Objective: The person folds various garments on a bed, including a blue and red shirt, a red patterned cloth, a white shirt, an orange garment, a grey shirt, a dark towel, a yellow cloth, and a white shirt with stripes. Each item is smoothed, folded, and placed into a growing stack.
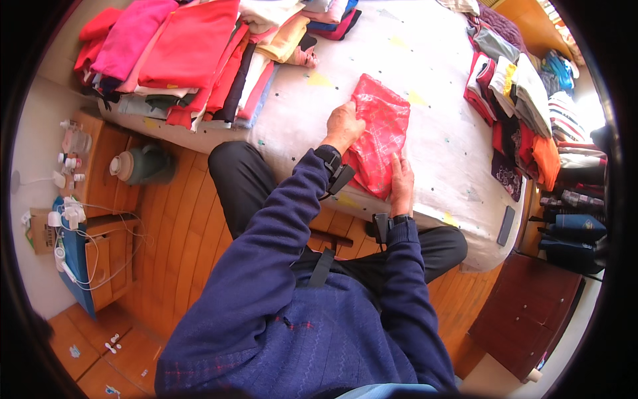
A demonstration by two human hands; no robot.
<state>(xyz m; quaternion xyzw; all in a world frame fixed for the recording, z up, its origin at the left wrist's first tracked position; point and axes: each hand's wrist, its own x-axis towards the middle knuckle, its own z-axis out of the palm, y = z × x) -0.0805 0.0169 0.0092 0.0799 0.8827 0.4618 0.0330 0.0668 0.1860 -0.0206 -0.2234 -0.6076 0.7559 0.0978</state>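
A red patterned cloth point(383, 124), shiny and folded into a rough rectangle, lies on the bed sheet point(438, 149) before me. My left hand point(345, 125) grips its left edge, fingers curled and partly hidden from the camera. At the lower right edge of the cloth, my right hand point(401, 183) holds it with the thumb on top; the fingers run alongside and partly under it. Both wrists carry a black strapped device.
Stacks of folded clothes point(189, 55) stand on the bed's left side, and more piled clothes point(518, 95) on its right. A dark phone point(506, 225) lies near the bed's right corner. A thermos jug point(142, 164) stands lower left, beside a wooden cabinet point(102, 259) with white cables.
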